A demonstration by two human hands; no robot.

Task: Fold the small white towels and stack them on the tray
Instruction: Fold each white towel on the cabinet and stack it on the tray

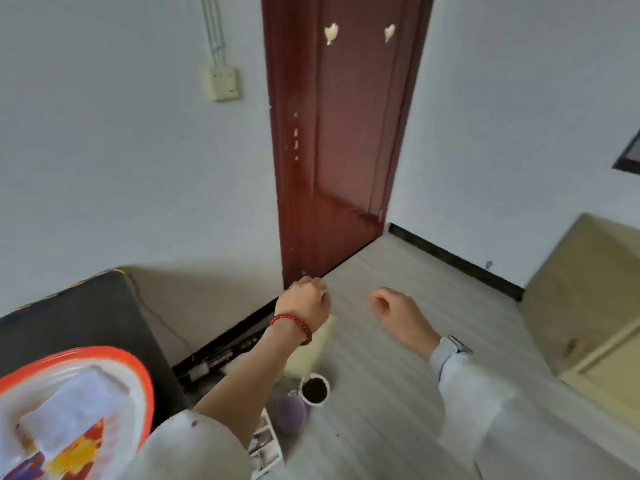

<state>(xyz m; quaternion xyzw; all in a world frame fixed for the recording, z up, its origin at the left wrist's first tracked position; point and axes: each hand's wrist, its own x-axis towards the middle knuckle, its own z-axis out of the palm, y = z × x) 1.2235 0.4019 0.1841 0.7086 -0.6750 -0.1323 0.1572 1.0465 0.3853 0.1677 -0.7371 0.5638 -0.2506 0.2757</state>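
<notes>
A round tray [140, 370] with an orange rim and a colourful print sits at the lower left on a dark surface. A folded white towel [74, 408] lies on it. My left hand [306, 301], with a red bead bracelet on the wrist, is raised in the air over the floor, fingers loosely curled and holding nothing. My right hand [393, 308] hangs beside it, about a hand's width to the right, fingers also loosely curled and empty. Both hands are well away from the tray.
A dark red door [339, 133] stands straight ahead between white walls. On the grey floor lie a pale yellow block [311, 351], a small pot of soil [314, 389] and a purple ball [291, 412]. A beige cabinet [588, 306] stands at the right.
</notes>
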